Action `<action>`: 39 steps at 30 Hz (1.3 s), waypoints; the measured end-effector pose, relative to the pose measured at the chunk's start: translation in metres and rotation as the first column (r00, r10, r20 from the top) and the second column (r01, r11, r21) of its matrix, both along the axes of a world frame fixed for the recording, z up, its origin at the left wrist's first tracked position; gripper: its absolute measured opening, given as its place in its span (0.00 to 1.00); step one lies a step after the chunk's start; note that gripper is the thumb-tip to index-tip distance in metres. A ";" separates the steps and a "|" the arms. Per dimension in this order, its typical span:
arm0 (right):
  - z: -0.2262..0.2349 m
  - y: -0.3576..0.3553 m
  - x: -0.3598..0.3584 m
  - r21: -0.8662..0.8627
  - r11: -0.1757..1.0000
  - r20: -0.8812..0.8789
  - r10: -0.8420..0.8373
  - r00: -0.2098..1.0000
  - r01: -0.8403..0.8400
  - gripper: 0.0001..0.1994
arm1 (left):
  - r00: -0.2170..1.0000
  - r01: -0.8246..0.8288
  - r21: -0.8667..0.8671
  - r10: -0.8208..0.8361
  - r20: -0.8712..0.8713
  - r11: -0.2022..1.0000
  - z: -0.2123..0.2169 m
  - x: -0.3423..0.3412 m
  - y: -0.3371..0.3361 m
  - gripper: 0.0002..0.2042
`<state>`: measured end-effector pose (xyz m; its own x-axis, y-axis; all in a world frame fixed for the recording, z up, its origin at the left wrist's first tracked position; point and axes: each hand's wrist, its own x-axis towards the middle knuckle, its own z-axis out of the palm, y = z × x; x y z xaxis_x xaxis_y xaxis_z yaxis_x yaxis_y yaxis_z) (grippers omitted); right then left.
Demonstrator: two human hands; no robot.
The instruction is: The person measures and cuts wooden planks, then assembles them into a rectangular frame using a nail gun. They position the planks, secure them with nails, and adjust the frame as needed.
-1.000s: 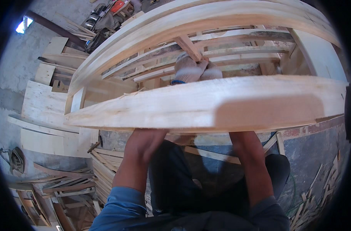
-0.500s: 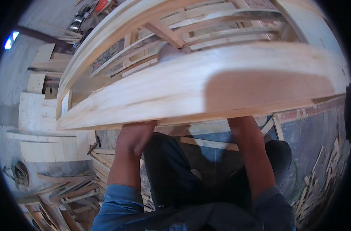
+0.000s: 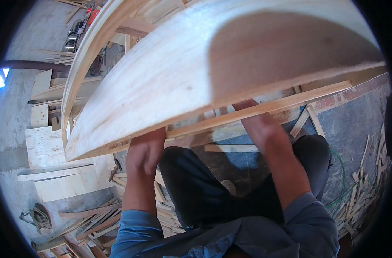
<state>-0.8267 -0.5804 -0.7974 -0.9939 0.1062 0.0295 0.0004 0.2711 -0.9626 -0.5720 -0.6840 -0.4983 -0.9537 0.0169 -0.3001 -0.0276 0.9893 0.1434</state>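
Observation:
A broad, pale wooden panel (image 3: 161, 81) is tilted up in front of me, its near edge raised above a wooden rail (image 3: 265, 107) of the frame beneath. My left hand (image 3: 148, 139) reaches under the near edge toward the left end, holding the panel from below. Farther right, my right hand (image 3: 246, 105) passes behind the rail and up under the panel, holding it too. The fingers of both hands are hidden by the wood. A dark, rounded shadow covers the panel's right part.
A curved wooden frame (image 3: 82, 60) rises behind the panel. Plywood sheets (image 3: 47, 146) lie on the floor at left, and scrap strips (image 3: 92, 223) are heaped at lower left. More offcuts (image 3: 355, 198) and a green cord (image 3: 343, 172) lie at right. My knees are bent below the rail.
The panel's near edge has lifted off the frame and tilted up, baring the rail below it. My right hand has moved up and slightly left with it. The view has shifted somewhat.

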 end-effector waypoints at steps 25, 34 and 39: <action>0.018 0.039 0.039 0.179 0.984 -0.028 0.028 0.999 -0.022 0.22 | 0.960 -0.136 0.193 0.177 -0.215 0.972 -0.067 -0.234 0.064 0.21; -0.017 0.078 0.073 0.374 0.921 0.027 0.102 0.994 -0.105 0.22 | 0.829 0.004 0.276 0.151 -0.538 0.961 -0.126 -0.242 0.057 0.12; -0.033 0.114 0.108 0.536 0.810 0.093 0.225 0.970 -0.239 0.22 | 0.789 -0.050 0.251 0.192 -0.584 0.967 -0.116 -0.238 0.058 0.15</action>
<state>-0.7186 -0.4668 -0.8303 -0.9881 -0.1537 -0.0107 -0.1080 0.7410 -0.6628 -0.8102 -0.6258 -0.6138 -0.9371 -0.1163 0.3291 0.0167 0.9268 0.3752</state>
